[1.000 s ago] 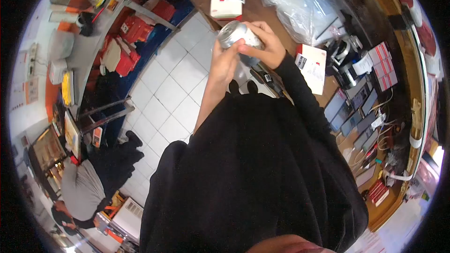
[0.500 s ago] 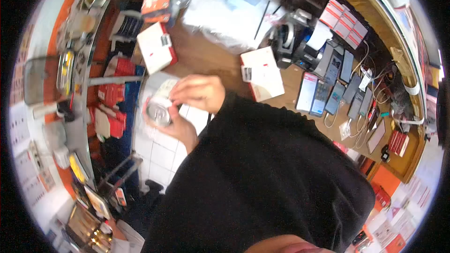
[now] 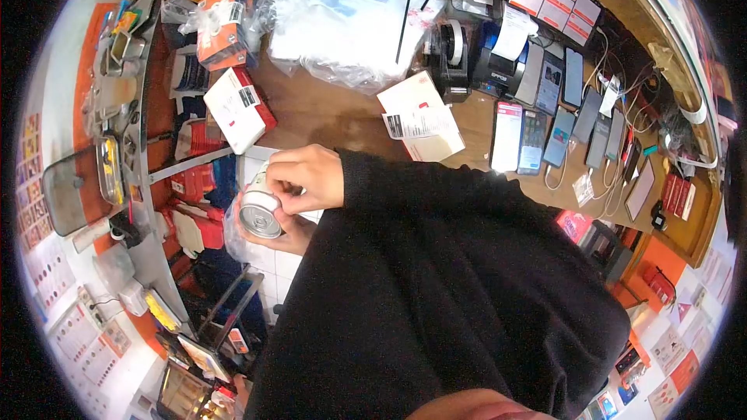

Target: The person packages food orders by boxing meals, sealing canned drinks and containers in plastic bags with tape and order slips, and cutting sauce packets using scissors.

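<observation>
A drink can is tilted with its silver pull-tab lid facing me. My left hand wraps round it from below, partly hidden by the can and my sleeve. Over the can's upper right side, my right hand has its fingers curled and pressed against it. Its fingertips are partly hidden. Clear plastic hangs loosely round the can's left side.
Beyond my hands, two white boxes lie on the wooden table. Plastic-wrapped packs lie at the back. A label printer and several phones with cables stand at right. Shelves run along the left.
My view has shifted, and the table's things appear further left. Both hands stay at the can; the right hand's fingers are more curled, and the lid shows more clearly.
</observation>
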Demonstrator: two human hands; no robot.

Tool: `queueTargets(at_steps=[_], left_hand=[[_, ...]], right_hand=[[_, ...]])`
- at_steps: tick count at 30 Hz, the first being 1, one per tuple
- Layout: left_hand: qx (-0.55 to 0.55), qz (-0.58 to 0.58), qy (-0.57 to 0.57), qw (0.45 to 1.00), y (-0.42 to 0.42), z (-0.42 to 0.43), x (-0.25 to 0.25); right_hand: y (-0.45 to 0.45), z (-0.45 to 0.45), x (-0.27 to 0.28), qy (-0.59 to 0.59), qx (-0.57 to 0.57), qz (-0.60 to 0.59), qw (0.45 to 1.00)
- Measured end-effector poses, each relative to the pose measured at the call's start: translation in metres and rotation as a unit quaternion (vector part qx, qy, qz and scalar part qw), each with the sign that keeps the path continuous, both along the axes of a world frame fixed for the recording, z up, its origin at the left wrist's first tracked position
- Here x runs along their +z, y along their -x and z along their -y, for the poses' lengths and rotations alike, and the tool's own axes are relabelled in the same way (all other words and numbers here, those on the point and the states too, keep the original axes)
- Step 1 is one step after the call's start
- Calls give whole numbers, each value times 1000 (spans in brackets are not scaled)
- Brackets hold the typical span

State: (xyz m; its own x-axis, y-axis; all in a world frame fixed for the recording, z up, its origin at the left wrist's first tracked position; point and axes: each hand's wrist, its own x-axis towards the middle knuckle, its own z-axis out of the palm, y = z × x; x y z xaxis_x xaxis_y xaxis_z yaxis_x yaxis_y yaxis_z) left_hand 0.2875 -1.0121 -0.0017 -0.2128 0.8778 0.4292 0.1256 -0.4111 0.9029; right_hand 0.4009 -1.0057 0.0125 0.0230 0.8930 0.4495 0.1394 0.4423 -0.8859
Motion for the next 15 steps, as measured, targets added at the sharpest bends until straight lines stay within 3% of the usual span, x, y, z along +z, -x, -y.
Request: queueTargets(at_steps=[5, 9, 12, 15], left_hand=[[-1, -22, -13, 1000, 10, 0, 0], [-8, -49, -34, 998, 20, 4, -5], [-16, -65, -45, 997, 26, 6, -9], [-21, -78, -53, 995, 32, 8, -13]], right_hand=[[13, -1, 3, -8, -15, 28, 999], [9, 2, 13, 73, 40, -35, 996], [12, 9, 5, 12, 59, -86, 995], [15, 18, 5, 13, 42, -29, 999]])
